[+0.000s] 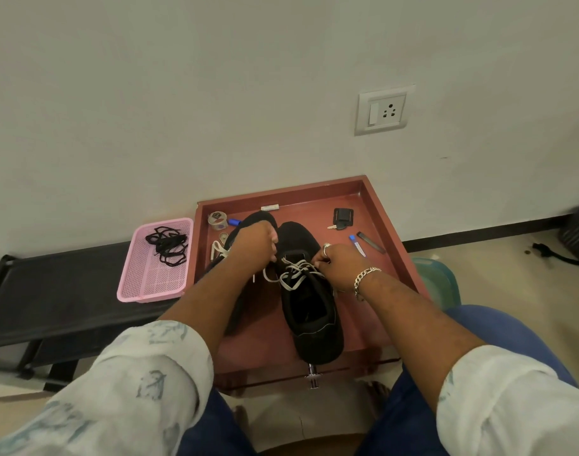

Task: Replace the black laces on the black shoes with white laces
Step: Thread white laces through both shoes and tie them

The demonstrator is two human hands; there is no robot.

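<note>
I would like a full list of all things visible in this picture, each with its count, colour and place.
Shoes: two, black, side by side on the red tray; the right one carries white lacing, the left one is mostly hidden by the arm.
White lace: on the right shoe, partly threaded.
Black laces: a tangled pile, in the pink basket.
Pink basket: one, left of the tray, on a black bench.
Red tray: one, against the wall.
Tape roll: one, grey, tray's far left corner.
Key with black fob: one, tray's far right.
Pen: one, blue and white, tray's right.
Wall socket: one, white.
Left hand: fingers curled at the lacing.
Right hand: pinches the white lace.
</note>
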